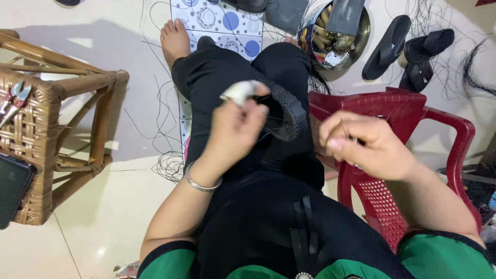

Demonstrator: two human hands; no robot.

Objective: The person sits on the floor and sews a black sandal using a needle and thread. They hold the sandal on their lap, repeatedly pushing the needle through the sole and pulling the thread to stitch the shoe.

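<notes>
Shoe sole (285, 114) sits on our knee, long axis pointing away-left, left hand (235, 129) pinching its white-wrapped end, right hand (361, 144) curled shut near the red chair (413, 111), contents unclear.

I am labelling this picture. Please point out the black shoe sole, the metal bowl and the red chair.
black shoe sole (287, 114), head view, its ribbed edge.
metal bowl (363, 32), head view, right rim.
red chair (408, 111), head view, top of backrest.

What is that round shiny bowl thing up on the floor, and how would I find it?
Look past the person's knees to the pale floor, just right of the blue-dotted mat. The round metal bowl sits there, left of the black sandals. It is the only shiny thing nearby, heaped with small yellowish pieces, a dark flat piece propped across it.
</notes>
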